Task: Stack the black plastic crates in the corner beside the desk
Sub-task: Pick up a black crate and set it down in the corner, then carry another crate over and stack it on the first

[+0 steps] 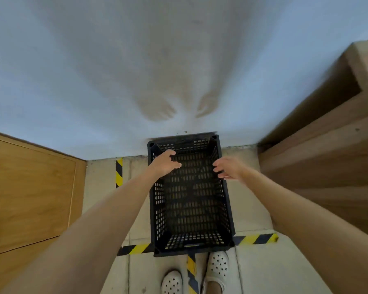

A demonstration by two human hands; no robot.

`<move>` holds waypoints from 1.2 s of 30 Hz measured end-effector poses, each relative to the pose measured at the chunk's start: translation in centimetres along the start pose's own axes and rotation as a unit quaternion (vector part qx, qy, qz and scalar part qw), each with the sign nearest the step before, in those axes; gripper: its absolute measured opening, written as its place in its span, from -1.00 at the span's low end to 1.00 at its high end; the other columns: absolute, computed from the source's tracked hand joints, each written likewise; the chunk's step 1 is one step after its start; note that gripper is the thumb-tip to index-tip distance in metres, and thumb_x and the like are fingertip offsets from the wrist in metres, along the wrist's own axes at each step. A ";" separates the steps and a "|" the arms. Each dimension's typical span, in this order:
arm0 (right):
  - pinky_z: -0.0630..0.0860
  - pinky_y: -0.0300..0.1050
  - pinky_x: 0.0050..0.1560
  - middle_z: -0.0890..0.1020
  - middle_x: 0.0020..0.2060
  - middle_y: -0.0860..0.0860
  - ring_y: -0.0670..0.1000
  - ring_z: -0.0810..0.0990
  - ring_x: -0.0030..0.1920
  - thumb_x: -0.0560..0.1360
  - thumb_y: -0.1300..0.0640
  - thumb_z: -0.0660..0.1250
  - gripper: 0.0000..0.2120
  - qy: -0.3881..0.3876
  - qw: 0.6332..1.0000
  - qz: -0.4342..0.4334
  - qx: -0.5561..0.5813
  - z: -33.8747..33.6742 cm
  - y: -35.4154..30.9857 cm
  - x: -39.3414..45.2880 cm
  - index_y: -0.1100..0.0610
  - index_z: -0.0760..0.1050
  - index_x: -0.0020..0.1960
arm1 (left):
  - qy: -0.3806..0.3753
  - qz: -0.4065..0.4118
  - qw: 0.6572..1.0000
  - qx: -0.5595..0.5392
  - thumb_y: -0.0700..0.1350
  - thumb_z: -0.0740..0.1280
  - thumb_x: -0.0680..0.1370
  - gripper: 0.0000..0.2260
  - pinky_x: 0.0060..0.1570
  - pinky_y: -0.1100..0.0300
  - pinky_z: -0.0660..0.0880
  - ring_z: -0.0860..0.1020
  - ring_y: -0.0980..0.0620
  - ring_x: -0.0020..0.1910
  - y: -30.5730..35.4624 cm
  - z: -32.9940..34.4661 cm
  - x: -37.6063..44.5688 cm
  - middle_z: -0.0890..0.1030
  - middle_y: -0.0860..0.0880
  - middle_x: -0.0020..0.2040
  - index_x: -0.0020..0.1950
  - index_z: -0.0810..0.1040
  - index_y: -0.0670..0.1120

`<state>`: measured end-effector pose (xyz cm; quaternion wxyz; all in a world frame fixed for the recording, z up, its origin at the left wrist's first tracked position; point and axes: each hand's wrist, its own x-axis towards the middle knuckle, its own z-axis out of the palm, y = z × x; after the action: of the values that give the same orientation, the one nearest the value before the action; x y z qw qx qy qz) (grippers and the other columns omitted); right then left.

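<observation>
One crate: black crate at 6 o'clock, pushed against wall, beside wooden desk at 3 o'clock.
Left hand: fingers spread, hovering over left rim.
Right hand: fingers loosely spread above right rim, gripping nothing.
Reason: probably letting go or reaching.

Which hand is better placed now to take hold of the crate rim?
The left hand. Its fingers already lie over the left rim of the crate, near the far corner. The right hand hangs open above the right rim, fingers spread, apparently not touching it.
</observation>
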<state>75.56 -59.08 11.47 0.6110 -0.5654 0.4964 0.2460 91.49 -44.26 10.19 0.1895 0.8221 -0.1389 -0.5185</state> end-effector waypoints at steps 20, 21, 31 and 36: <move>0.46 -0.16 -0.26 0.60 -0.08 0.09 -0.02 0.53 -0.28 0.58 0.21 0.21 -0.72 0.235 0.966 -0.038 0.098 1.7 7.1 -36.2 0.27 0.51 0.24 | -0.074 0.289 0.906 0.300 0.00 0.31 0.57 -0.63 0.18 0.06 0.43 0.50 -0.03 0.21 7.1 0.5 -30.1 0.49 -0.04 0.31 0.37 0.39 0.07; 0.44 -0.17 -0.28 0.60 -0.07 0.08 -0.02 0.52 -0.28 0.59 0.21 0.19 -0.73 0.232 0.966 -0.040 0.103 2.3 8.1 -37.8 0.26 0.51 0.23 | -0.078 0.305 0.892 0.324 -0.01 0.31 0.57 -0.63 0.16 0.07 0.42 0.50 -0.02 0.22 7.2 1.1 -31.3 0.50 -0.03 0.30 0.38 0.39 0.07; 0.46 -0.12 -0.01 0.58 0.18 0.09 0.04 0.54 0.02 0.63 0.13 0.14 -0.70 0.328 0.927 0.029 0.181 6.0 23.2 -53.2 0.18 0.45 0.31 | -0.157 0.450 0.741 0.474 0.02 0.32 0.56 -0.64 0.16 0.05 0.50 0.53 0.02 0.15 11.5 14.7 -42.9 0.53 0.02 0.25 0.35 0.39 0.11; 0.37 -0.24 -0.24 0.59 0.08 0.08 0.02 0.53 -0.07 0.63 0.11 0.14 -0.75 0.392 0.878 0.051 0.270 7.4 34.3 -60.3 0.16 0.46 0.22 | -0.229 0.500 0.658 0.514 -0.01 0.31 0.55 -0.71 0.05 0.09 0.50 0.56 0.04 0.03 12.5 26.3 -49.9 0.55 0.08 0.10 0.26 0.43 0.11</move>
<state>25.14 -28.26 48.53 0.4816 -0.4027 0.7708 -0.1087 46.19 -38.61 45.54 -0.0705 0.4501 -0.8125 -0.3637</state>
